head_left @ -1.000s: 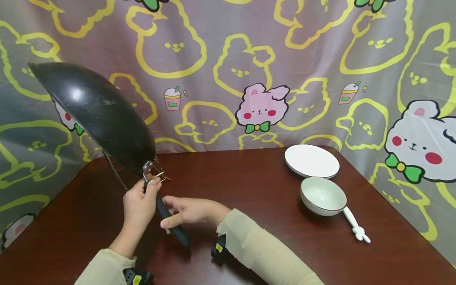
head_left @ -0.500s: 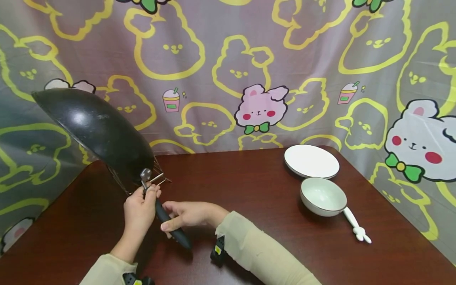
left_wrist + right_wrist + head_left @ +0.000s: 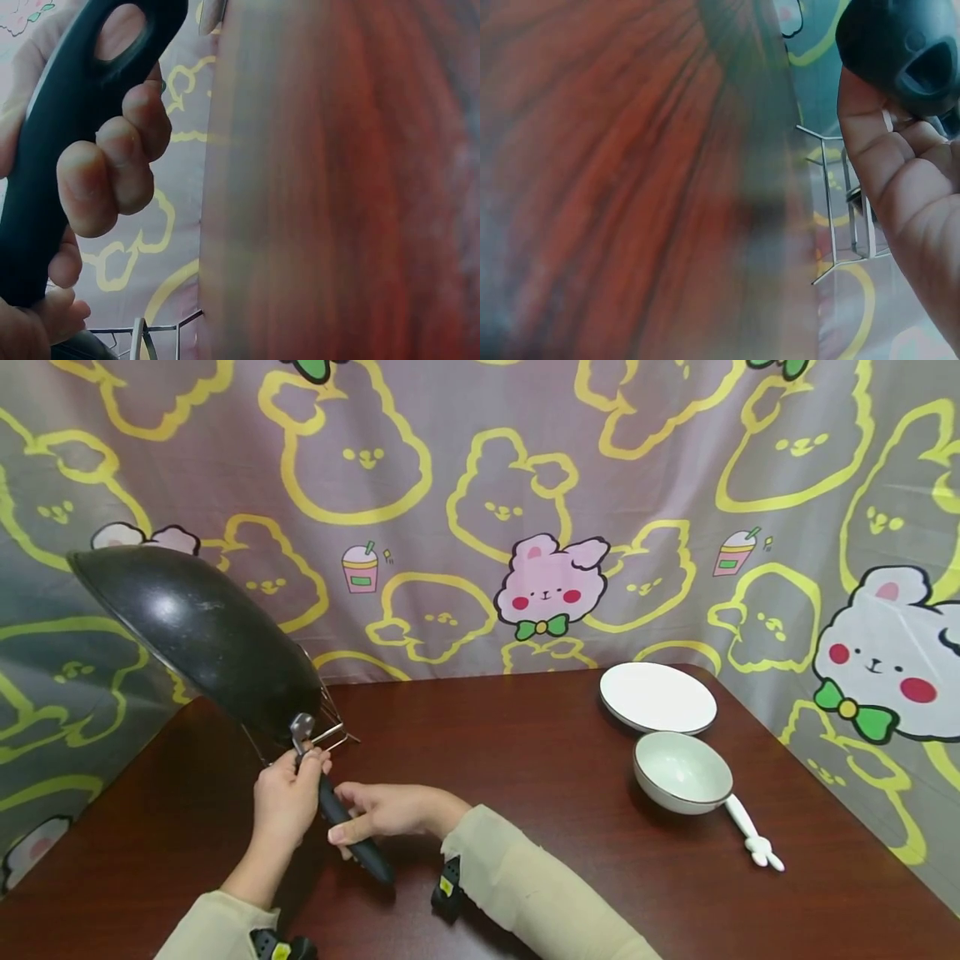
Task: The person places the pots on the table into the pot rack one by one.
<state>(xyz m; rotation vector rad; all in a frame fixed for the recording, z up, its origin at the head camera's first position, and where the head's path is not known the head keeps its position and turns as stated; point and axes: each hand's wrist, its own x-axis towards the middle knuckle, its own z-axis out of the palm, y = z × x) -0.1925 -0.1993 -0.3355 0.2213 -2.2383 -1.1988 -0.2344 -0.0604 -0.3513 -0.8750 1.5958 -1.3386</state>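
A black wok (image 3: 202, 627) is tilted at the left, its scuffed rounded underside towards me and its far side raised. My left hand (image 3: 285, 802) grips the black handle (image 3: 371, 860) near its metal joint with the wok. Lower on that handle, my right hand (image 3: 390, 814) holds it between thumb and fingers. The left wrist view shows fingers (image 3: 112, 172) curled round the handle below its hanging hole. Partly hidden behind the wok stands a metal wire rack (image 3: 333, 731); whether the wok touches it I cannot tell. The wok's inside is hidden.
On the right of the dark brown table (image 3: 487, 752) stand a white plate (image 3: 658, 697) and, in front of it, a pale green bowl (image 3: 682, 772). A white rabbit-ended utensil (image 3: 757, 843) lies beside the bowl. A patterned curtain (image 3: 420, 460) hangs behind the table.
The wok has come down and tipped flatter, more sharply in the first half second. Both hands have kept their hold on the handle and shifted slightly left.
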